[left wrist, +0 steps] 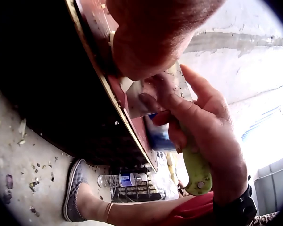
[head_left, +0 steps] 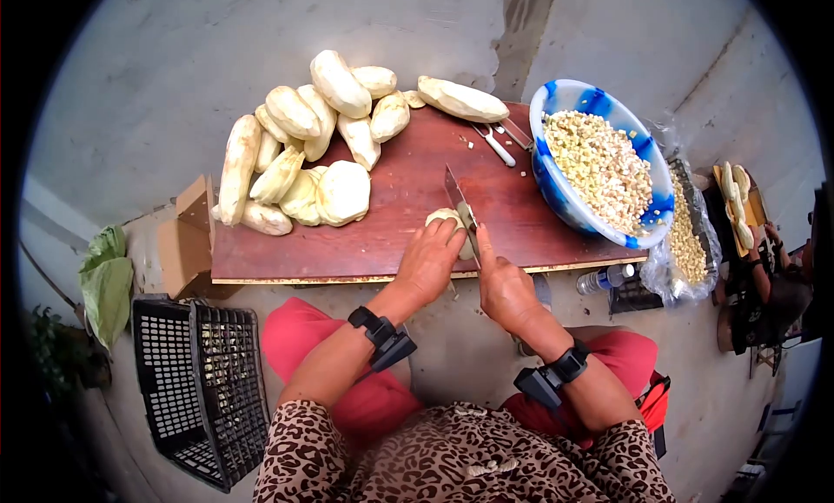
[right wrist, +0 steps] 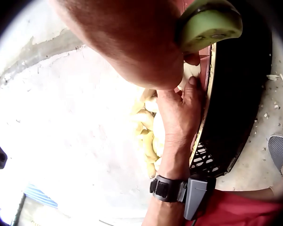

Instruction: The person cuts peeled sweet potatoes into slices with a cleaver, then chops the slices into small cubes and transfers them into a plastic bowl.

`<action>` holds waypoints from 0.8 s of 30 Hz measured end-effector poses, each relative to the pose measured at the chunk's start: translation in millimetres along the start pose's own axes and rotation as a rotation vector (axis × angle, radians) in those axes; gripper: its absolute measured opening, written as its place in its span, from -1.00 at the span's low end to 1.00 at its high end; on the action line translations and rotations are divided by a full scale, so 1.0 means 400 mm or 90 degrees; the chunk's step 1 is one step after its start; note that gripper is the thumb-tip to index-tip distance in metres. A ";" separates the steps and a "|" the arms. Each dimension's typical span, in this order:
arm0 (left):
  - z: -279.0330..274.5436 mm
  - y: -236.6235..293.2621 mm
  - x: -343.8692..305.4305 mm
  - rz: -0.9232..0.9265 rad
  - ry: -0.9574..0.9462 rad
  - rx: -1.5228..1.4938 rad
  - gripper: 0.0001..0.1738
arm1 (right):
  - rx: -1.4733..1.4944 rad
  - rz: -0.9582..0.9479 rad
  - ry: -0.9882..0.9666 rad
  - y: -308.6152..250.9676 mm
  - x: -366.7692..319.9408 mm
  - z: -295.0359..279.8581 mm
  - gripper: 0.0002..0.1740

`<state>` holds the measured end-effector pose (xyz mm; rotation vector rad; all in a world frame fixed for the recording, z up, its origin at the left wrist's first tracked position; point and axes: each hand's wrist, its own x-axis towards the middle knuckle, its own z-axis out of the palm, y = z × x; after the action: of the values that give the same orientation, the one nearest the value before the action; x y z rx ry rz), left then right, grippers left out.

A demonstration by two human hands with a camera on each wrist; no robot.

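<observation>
On the near edge of a red-brown board point(head_left: 408, 182), my left hand point(head_left: 428, 261) holds down a pale peeled eggplant piece point(head_left: 445, 215), fingers over its top. My right hand point(head_left: 508, 290) grips a kitchen knife point(head_left: 458, 195), its broad blade upright against the right side of the piece and pointing away from me. In the left wrist view the green handle point(left wrist: 197, 174) shows below the right palm. The thumb of the left hand point(right wrist: 179, 115) lies along the near side of the piece in the right wrist view.
Whole peeled eggplants point(head_left: 291, 112) are heaped at the board's back left. A blue-and-white basin point(head_left: 543, 168) of diced pieces stands right, beside a white-handled peeler point(head_left: 499, 147). Black crates point(head_left: 165, 364) sit on the floor at left; a water bottle point(head_left: 605, 279) lies below the right edge.
</observation>
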<state>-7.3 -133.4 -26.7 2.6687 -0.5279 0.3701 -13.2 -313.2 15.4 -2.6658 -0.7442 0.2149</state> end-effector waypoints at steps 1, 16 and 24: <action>-0.001 -0.001 0.000 -0.006 -0.008 -0.006 -0.53 | 0.004 -0.006 0.012 0.000 -0.002 -0.004 -0.04; 0.001 -0.008 0.002 -0.004 0.016 -0.018 -0.57 | 0.025 -0.051 -0.007 -0.039 -0.036 -0.080 -0.07; -0.002 -0.002 0.003 -0.024 -0.015 -0.021 -0.60 | 0.020 -0.055 -0.017 -0.015 0.009 -0.021 -0.03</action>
<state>-5.8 -132.7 -25.9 2.6499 -0.4854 0.3158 -11.1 -309.2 25.3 -2.5999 -0.8541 0.2371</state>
